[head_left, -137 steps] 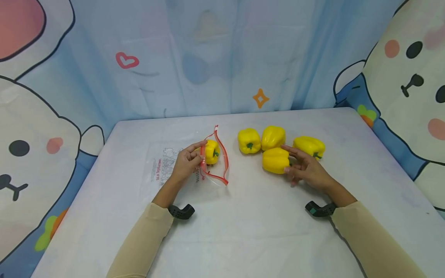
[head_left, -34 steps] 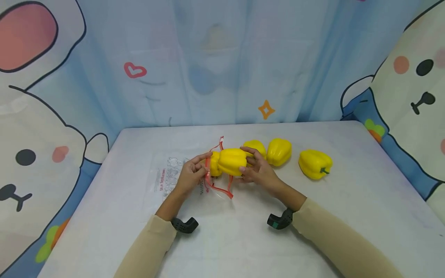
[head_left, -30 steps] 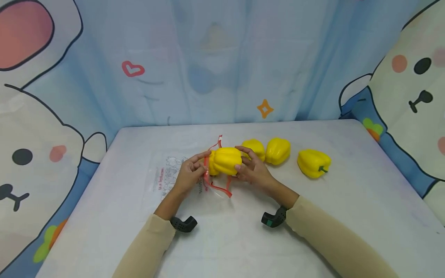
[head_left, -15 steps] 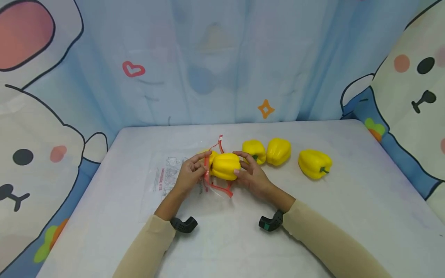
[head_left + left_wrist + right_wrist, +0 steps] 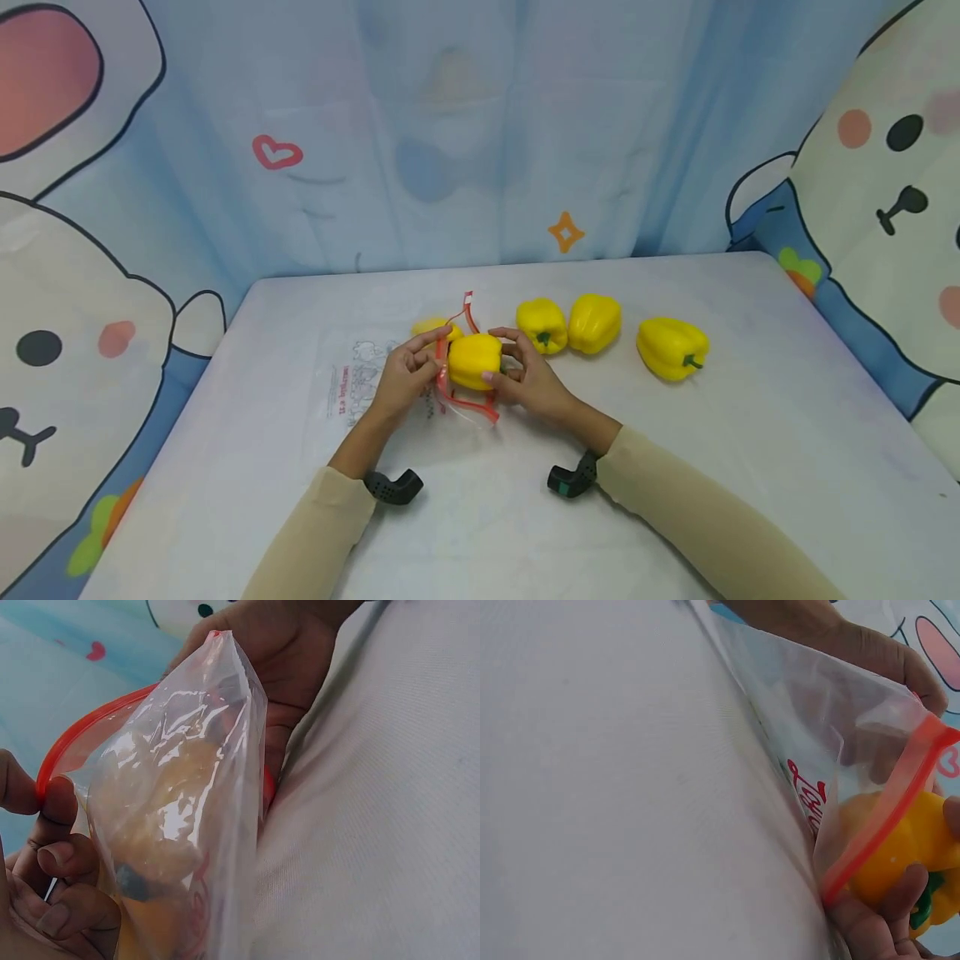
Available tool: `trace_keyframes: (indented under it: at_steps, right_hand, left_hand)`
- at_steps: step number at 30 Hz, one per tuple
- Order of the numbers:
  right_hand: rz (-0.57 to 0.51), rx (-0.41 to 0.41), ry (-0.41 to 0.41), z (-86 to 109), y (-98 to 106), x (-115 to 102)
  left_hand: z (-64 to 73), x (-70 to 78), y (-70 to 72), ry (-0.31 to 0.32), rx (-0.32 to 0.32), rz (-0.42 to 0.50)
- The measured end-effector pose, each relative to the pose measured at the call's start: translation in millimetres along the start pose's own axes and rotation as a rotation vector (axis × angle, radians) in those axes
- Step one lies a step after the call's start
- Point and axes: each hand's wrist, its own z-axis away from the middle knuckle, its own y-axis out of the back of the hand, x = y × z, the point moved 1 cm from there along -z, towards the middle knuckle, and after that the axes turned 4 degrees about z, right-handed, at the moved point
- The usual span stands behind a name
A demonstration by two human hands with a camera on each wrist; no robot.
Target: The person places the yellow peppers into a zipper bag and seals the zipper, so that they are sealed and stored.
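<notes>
My left hand (image 5: 405, 375) pinches the red rim of a clear zip bag (image 5: 352, 379) and keeps its mouth apart. With its fingers around the stem end, my right hand (image 5: 534, 385) grips a yellow bell pepper (image 5: 474, 362) in the bag's mouth. In the right wrist view, the bag's red edge crosses in front of this pepper (image 5: 877, 877), so part of it is inside. Another yellow pepper (image 5: 431, 325) lies deeper in the bag, partly hidden behind the left fingers. Through the plastic, the left wrist view shows blurred yellow shapes and a dark stem (image 5: 132, 883).
Two yellow peppers stand side by side at the back, one (image 5: 542, 325) with its stem forward, the other (image 5: 595, 323) to its right. A third loose pepper (image 5: 672, 348) lies farther right. A white cloth (image 5: 480, 517) covers the table, with a cartoon curtain (image 5: 480, 167) behind.
My right hand has lifted a pepper off the table and carried it left into the bag's mouth. The pepper inside the bag has shifted deeper and left. My left hand keeps its pinch.
</notes>
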Motion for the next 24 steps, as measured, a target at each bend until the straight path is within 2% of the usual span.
trace_keyframes:
  at_steps: [10,18,24]
  right_hand:
    - [0.046,0.006,0.006,-4.5,-8,-6]
    - [0.147,0.067,0.000,-10.6,-16,-9]
    - [0.166,0.093,-0.019,-11.1,-19,-9]
  left_hand:
    - [0.2,0.2,-0.7,0.005,-0.009,0.004]
    - [0.0,-0.4,-0.9,0.012,-0.014,0.001]
    - [-0.6,-0.2,-2.0,0.016,-0.008,-0.018]
